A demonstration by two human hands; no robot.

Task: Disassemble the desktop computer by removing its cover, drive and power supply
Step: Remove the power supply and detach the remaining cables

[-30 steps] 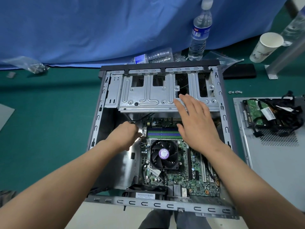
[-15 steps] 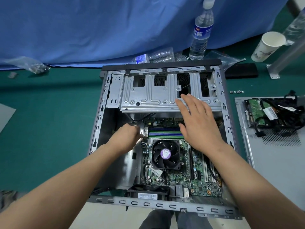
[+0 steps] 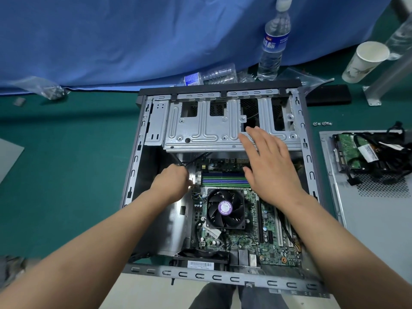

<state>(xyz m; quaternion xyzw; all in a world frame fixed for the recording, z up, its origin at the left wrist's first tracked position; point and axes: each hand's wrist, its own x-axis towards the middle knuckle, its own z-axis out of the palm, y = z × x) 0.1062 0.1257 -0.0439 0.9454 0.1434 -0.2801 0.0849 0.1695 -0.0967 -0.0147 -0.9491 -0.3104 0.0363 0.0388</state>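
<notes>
The open desktop case (image 3: 133,175) lies flat on the green mat, with its motherboard and CPU fan (image 3: 225,208) exposed. My left hand (image 3: 171,182) is curled low inside the case, left of the memory slots, where it grips a black cable (image 3: 178,160) that runs out from under the metal drive cage (image 3: 200,130). My right hand (image 3: 267,168) is spread flat, its fingertips touching the cage's near edge. The removed side cover (image 3: 379,219) lies to the right. A drive (image 3: 347,146) and a bundle of black cables (image 3: 383,161) sit on it.
Three loose screws (image 3: 323,123) lie on the mat right of the case. Behind the case are an upright water bottle (image 3: 274,47), a crushed bottle (image 3: 211,75), a paper cup (image 3: 365,61) and a flat black object (image 3: 327,98). A plastic bag (image 3: 44,86) lies far left.
Both hands stay almost where they were. The left keeps its grip by the memory slots and the right stays flat on the drive cage.
</notes>
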